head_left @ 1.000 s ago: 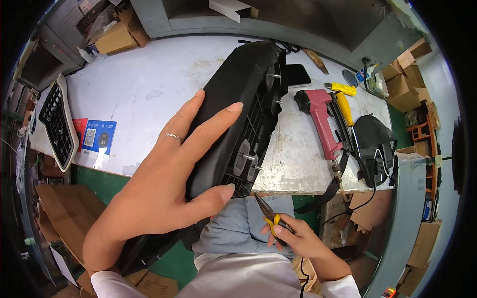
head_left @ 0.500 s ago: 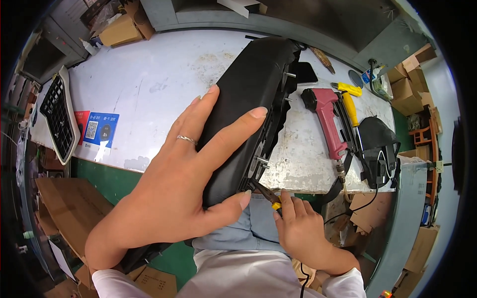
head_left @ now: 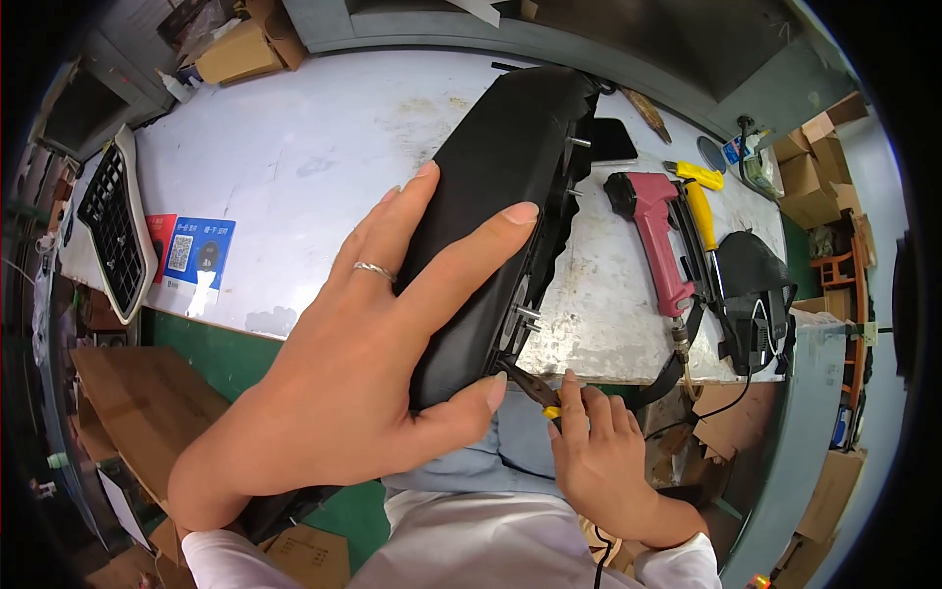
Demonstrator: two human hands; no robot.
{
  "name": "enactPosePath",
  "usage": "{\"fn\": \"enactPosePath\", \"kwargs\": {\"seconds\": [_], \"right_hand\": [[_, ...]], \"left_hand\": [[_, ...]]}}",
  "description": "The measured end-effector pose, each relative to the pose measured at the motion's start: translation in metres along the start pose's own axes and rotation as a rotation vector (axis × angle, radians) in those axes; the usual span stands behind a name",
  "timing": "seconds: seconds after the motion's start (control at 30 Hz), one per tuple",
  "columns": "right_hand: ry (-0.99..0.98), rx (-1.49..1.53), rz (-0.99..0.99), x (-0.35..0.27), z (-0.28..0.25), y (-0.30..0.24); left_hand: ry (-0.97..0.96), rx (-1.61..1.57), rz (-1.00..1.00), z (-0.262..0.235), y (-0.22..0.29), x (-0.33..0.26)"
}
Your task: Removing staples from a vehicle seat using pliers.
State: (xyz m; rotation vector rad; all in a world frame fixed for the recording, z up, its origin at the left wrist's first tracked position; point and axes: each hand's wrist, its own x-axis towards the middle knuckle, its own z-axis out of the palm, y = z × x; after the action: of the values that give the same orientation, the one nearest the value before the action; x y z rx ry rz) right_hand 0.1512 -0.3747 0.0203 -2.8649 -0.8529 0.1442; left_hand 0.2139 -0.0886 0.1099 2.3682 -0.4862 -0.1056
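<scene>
A long black padded cushion [head_left: 510, 137], which looks like a vehicle seat, lies slanted over the table's near edge. Metal bolts stick out along its right side, where loose black covering shows a ragged edge. My left hand [head_left: 368, 324], with a ring on one finger, presses across its top with fingers spread, the thumb hooked at the near end. My right hand [head_left: 603, 452] is closed round the yellow-trimmed handles of a pair of pliers [head_left: 533, 387]. The pliers' jaws meet the cushion's near right corner, close to my left thumb; what they grip there is too small to tell.
Right of the cushion lie a pink air staple gun [head_left: 653, 236] with a hose, a yellow-handled screwdriver [head_left: 700, 216], a yellow utility knife [head_left: 699, 176], a phone [head_left: 613, 142] and a black fabric item [head_left: 751, 285]. A black-and-white rack [head_left: 118, 226] and blue card [head_left: 201, 250] sit left.
The whole scene has shifted slightly to the right in view. Both hands keep their holds, and the pliers' jaws stay at the same corner of the cushion.
</scene>
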Motion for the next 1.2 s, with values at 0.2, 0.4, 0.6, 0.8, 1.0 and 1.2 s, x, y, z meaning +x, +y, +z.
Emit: {"fn": "enactPosePath", "kwargs": {"seconds": [0.2, 0.4, 0.6, 0.8, 1.0, 1.2], "right_hand": [[-0.025, 0.083, -0.003, 0.006, 0.005, 0.001], [-0.173, 0.839, 0.110, 0.003, 0.043, 0.034], [-0.062, 1.281, 0.306, -0.037, 0.046, -0.002], [-0.521, 0.945, 0.013, -0.038, 0.039, -0.003], [-0.438, 1.351, 0.238, -0.037, 0.034, -0.006], [-0.615, 1.885, 0.505, -0.018, 0.039, 0.003]], "left_hand": [[0.003, 0.031, 0.024, 0.000, 0.001, 0.001], [-0.010, -0.069, -0.052, -0.001, -0.004, 0.001], [-0.014, -0.100, -0.073, -0.001, 0.002, -0.003], [-0.024, -0.059, -0.058, 0.000, 0.004, 0.002], [0.011, -0.051, -0.028, 0.003, 0.003, -0.001], [0.003, -0.023, -0.028, 0.004, 0.007, 0.000]]}}
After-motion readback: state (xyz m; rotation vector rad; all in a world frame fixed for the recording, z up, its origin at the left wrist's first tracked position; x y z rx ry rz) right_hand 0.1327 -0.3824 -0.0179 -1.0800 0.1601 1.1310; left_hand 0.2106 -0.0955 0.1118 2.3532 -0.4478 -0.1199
